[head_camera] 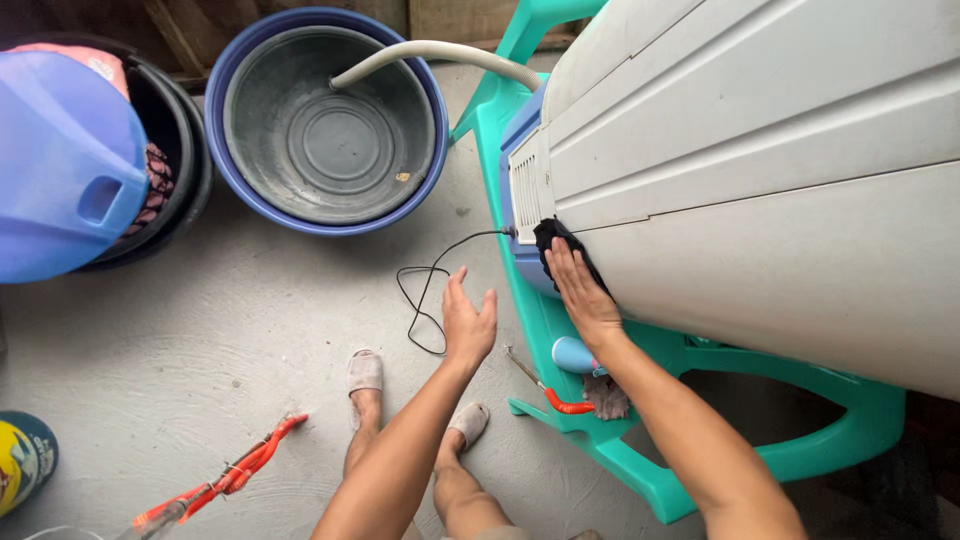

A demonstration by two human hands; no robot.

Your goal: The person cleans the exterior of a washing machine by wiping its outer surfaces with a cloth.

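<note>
A large grey-white washing machine [760,160] fills the right side, resting on a teal plastic stand [640,470]. My right hand [582,292] lies flat against the machine's side, pressing a dark cloth [553,238] onto it near the vent grille [527,195]. In the air to the left of it, my left hand [468,322] hangs with fingers apart, holding nothing, above the floor and near a thin black cord [425,295]. My two feet in grey slippers stand below.
A grey basin inside a blue tub [330,125] takes a white hose [440,55] from the machine. A blue lid [60,165] covers dark buckets at left. Orange-handled pliers [225,480] lie on the concrete floor; a screwdriver [555,398] and rag rest on the stand.
</note>
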